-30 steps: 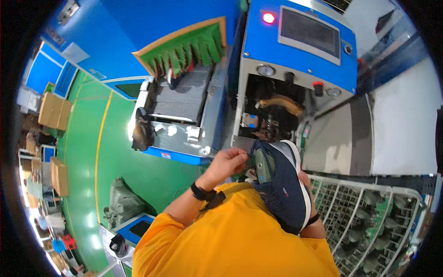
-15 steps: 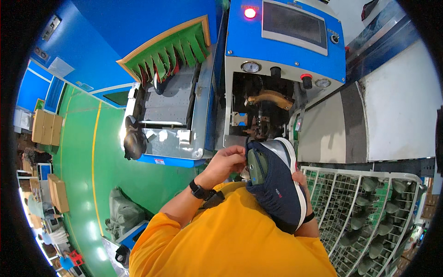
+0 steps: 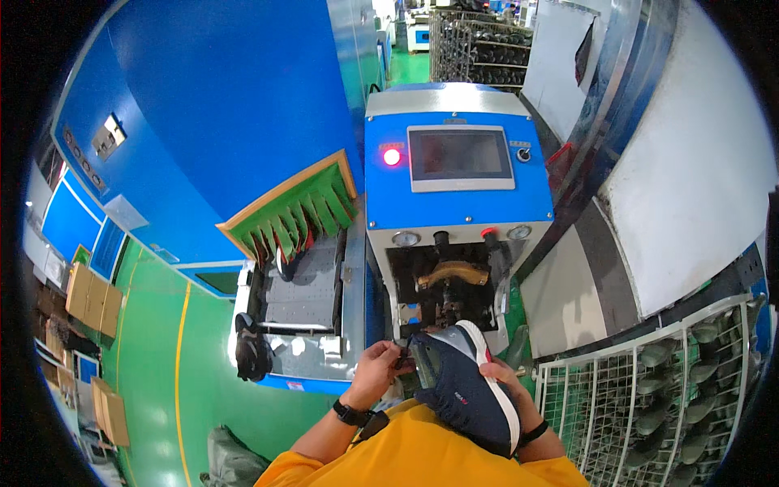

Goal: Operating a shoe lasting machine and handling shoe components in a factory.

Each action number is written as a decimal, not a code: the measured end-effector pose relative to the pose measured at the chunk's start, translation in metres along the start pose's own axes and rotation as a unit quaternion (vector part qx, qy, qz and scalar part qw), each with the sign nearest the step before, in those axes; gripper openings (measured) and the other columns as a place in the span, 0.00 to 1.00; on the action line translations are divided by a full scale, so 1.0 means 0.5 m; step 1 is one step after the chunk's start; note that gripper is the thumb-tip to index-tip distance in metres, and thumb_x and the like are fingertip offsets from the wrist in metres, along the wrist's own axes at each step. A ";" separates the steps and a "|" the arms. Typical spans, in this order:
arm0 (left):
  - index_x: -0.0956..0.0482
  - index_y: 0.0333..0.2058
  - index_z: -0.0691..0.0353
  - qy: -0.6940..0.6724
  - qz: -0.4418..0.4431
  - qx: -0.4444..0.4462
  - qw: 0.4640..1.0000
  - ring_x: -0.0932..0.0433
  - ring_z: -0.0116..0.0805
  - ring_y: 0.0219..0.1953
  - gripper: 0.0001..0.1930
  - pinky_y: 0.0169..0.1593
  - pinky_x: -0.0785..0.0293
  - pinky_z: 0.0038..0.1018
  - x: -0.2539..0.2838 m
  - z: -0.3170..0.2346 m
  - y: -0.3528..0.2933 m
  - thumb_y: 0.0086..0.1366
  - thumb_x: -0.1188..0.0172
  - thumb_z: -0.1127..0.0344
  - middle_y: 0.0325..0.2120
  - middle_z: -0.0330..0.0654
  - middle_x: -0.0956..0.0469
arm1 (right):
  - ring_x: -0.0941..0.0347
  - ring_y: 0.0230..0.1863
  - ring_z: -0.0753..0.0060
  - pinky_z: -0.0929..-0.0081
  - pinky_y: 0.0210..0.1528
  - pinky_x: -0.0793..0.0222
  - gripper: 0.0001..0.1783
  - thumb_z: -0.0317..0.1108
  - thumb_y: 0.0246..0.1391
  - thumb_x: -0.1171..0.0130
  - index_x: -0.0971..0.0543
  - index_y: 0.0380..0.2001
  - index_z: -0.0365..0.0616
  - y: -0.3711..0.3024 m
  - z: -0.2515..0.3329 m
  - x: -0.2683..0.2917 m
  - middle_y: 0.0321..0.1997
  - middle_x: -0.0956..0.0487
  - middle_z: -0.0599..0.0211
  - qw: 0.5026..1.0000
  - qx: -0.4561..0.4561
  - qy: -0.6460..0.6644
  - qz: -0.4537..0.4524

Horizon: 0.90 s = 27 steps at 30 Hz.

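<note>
A dark navy sneaker (image 3: 464, 398) with a white sole and a small red patch is held tilted in front of my chest, toe end toward me. My right hand (image 3: 510, 380) grips it from the right, fingers over the sole edge. With bent fingers pinched together, my left hand (image 3: 380, 372) holds the dark edge at the shoe's opening. Something greenish, likely a shoe last (image 3: 425, 363), shows inside that opening. Just beyond the shoe stands a blue and white machine (image 3: 460, 203), with a curved tan pad (image 3: 452, 274) in its dark cavity.
At left, a conveyor (image 3: 302, 292) leads under a green strip curtain (image 3: 296, 219); one shoe lies near the curtain. Another dark shoe (image 3: 252, 349) sits on the conveyor's near left corner. A white wire rack (image 3: 580, 398) with several shoe lasts stands close on my right.
My view has tilted up, so the machine and conveyor sit lower in the picture. My left fingers now pinch at the shoe's edge; the right hand keeps its grip on the sole.
</note>
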<state>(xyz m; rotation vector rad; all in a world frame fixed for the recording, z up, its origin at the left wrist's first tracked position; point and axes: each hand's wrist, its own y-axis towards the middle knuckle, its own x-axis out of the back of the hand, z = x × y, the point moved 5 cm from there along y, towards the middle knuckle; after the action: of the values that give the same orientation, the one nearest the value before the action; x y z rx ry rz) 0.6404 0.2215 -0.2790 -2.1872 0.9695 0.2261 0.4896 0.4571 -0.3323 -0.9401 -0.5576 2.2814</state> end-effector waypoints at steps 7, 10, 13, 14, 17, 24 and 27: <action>0.29 0.35 0.59 0.092 0.107 -0.050 0.989 0.24 0.25 0.26 0.04 0.26 0.32 0.22 -0.012 -0.019 0.018 0.64 0.43 0.74 0.25 0.34 0.29 | 0.22 0.52 0.64 0.67 0.53 0.24 0.43 0.42 0.48 0.32 0.34 0.66 0.38 0.055 -0.008 0.062 0.55 0.22 0.59 0.999 0.035 0.029 0.023; 0.28 0.37 0.60 0.049 0.161 0.012 0.986 0.20 0.32 0.29 0.07 0.31 0.26 0.27 -0.006 0.011 0.048 0.62 0.43 0.78 0.29 0.38 0.25 | 0.23 0.52 0.64 0.67 0.53 0.25 0.44 0.42 0.48 0.32 0.35 0.66 0.38 0.060 -0.012 0.075 0.56 0.22 0.59 0.998 0.037 0.040 0.032; 0.27 0.38 0.61 -0.013 0.150 0.047 0.988 0.20 0.34 0.32 0.06 0.36 0.23 0.29 -0.047 0.012 0.047 0.65 0.43 0.77 0.30 0.40 0.24 | 0.23 0.53 0.64 0.67 0.54 0.25 0.44 0.42 0.48 0.32 0.36 0.67 0.38 0.061 -0.016 0.084 0.56 0.23 0.59 0.997 0.038 0.053 0.039; 0.27 0.39 0.61 -0.046 0.147 0.040 0.987 0.20 0.34 0.32 0.05 0.36 0.23 0.28 -0.060 0.007 0.046 0.67 0.43 0.76 0.30 0.39 0.24 | 0.23 0.53 0.64 0.67 0.54 0.25 0.44 0.42 0.48 0.32 0.36 0.67 0.38 0.052 -0.005 0.073 0.56 0.23 0.59 0.997 0.037 0.056 0.038; 0.26 0.43 0.62 -0.018 0.120 0.045 0.992 0.21 0.31 0.33 0.05 0.37 0.24 0.26 -0.059 0.024 0.060 0.70 0.43 0.72 0.32 0.38 0.23 | 0.25 0.55 0.64 0.67 0.56 0.27 0.47 0.40 0.47 0.31 0.39 0.69 0.39 0.032 0.029 0.047 0.58 0.24 0.59 0.995 0.063 0.062 0.037; 0.22 0.51 0.64 0.225 0.122 0.020 0.966 0.24 0.25 0.25 0.14 0.29 0.30 0.24 -0.024 0.015 0.065 0.71 0.43 0.66 0.23 0.33 0.27 | 0.25 0.57 0.63 0.66 0.58 0.29 0.50 0.39 0.46 0.29 0.40 0.70 0.38 0.014 0.007 0.074 0.61 0.26 0.59 0.996 0.075 0.044 0.016; 0.19 0.48 0.64 0.452 0.099 -0.089 0.882 0.21 0.29 0.23 0.15 0.26 0.29 0.28 -0.022 -0.003 0.063 0.68 0.40 0.63 0.21 0.39 0.22 | 0.25 0.56 0.63 0.65 0.58 0.29 0.47 0.38 0.46 0.29 0.38 0.68 0.36 -0.002 0.004 0.072 0.60 0.25 0.59 0.995 0.083 0.054 -0.002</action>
<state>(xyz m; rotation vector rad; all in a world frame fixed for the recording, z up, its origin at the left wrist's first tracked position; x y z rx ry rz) 0.6106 0.2124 -0.2904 -2.3661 1.7242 -0.7167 0.4681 0.4816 -0.3479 -0.9719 -0.3183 2.2184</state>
